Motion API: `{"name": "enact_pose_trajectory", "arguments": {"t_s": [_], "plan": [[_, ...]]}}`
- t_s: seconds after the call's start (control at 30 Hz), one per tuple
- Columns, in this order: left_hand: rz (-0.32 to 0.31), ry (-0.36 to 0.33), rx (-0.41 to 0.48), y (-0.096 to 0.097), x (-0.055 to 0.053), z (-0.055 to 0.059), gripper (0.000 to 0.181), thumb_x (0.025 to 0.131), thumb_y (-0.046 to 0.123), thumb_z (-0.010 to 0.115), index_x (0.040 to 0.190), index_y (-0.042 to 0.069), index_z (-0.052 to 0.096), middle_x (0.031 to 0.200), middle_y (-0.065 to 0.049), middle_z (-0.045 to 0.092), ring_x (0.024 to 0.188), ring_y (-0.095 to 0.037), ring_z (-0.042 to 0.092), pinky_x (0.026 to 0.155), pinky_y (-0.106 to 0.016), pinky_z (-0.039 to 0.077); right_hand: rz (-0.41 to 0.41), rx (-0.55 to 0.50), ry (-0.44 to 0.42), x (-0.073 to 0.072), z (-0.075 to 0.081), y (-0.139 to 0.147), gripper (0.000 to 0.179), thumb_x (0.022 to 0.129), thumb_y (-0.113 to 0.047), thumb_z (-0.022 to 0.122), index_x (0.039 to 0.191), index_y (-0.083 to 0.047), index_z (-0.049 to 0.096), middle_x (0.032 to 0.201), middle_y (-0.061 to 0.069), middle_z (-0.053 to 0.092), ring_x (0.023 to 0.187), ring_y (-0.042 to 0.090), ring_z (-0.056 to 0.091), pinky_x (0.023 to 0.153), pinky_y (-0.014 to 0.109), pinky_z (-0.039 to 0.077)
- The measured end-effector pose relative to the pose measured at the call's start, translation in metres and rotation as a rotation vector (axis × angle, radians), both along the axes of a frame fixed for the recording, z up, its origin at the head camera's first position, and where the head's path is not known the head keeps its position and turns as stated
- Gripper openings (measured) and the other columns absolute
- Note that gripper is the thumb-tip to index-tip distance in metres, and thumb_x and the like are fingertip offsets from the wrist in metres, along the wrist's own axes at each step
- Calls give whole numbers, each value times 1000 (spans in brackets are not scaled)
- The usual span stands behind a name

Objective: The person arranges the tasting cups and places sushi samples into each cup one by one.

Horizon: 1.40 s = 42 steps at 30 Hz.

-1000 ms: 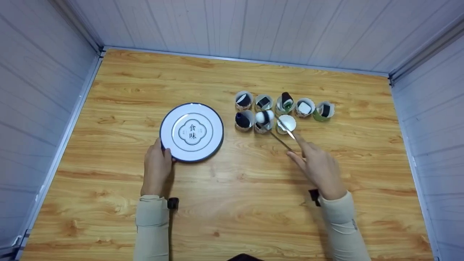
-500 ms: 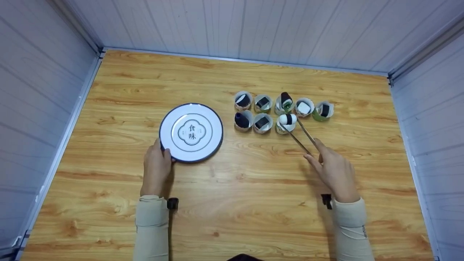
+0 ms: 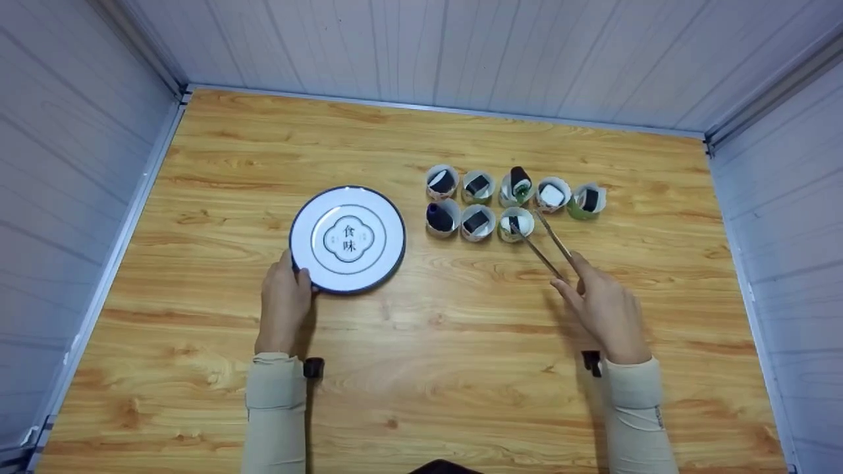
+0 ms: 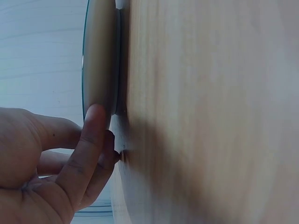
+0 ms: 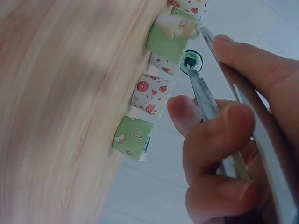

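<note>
My left hand [image 3: 285, 303] holds the near left rim of a white plate [image 3: 301, 240] with a dark blue edge and Chinese characters. In the left wrist view, my fingers [image 4: 86, 154] are at the plate's edge, just above the table. My right hand [image 3: 609, 309] grips a pair of metal tongs [image 3: 541, 255] with spread arms. Their tips are at the front-row right paper cup [image 3: 517, 236], where a white sushi piece [image 3: 507, 226] with a black band now sits. In the right wrist view, the serrated tip of the tongs [image 5: 202, 88] lies close to the cups.
Several patterned paper cups [image 3: 579, 212] with toy-like sushi pieces stand in two rows right of the plate. A dark roll [image 3: 519, 178] with a green end sticks up from a back-row cup. Pale panels [image 3: 435, 52] wall in the wooden table [image 3: 421, 368].
My right hand moved right with the tongs, carrying the banded sushi piece from above the middle front cup to the right front cup. It dropped in and the tongs let go. Left hand unchanged.
</note>
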State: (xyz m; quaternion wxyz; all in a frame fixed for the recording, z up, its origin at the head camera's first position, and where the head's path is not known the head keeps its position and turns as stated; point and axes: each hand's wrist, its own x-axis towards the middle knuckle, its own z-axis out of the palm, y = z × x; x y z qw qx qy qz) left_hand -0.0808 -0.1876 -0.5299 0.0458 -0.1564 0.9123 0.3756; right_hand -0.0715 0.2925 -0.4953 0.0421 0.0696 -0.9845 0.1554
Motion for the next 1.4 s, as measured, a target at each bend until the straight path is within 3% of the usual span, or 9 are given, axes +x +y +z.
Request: {"name": "enact_pose_trajectory", "arguments": {"t_s": [0.63,0.9,1.1,1.4], "plan": [[15,-64,1,0,-2,1,50,106,10,42,154,-1,31,137,-27,49,128,-39,47,109,-49,39,-12,-69,-23,0,-3,-8,61,95,-48,65,141,-9,53,77,2,59,59,22,52,45,39,40],[25,-53,1,1,-1,2,51,106,10,43,154,-2,30,139,-29,48,128,-38,46,111,-49,37,43,-156,-4,-2,-9,-18,55,96,-45,65,141,-15,52,82,1,57,59,19,46,47,36,38],[39,-100,3,1,-3,4,53,107,10,42,156,-1,26,142,-28,45,131,-38,44,112,-48,35,76,-226,2,-4,-12,-31,56,96,-40,68,142,-12,52,90,9,60,66,20,51,53,38,43],[34,-89,9,1,-4,4,52,106,9,43,155,-1,29,140,-27,47,130,-37,46,111,-47,37,200,-272,60,-8,-15,-62,56,96,-37,67,144,-10,52,97,13,58,60,11,46,49,31,43]]}}
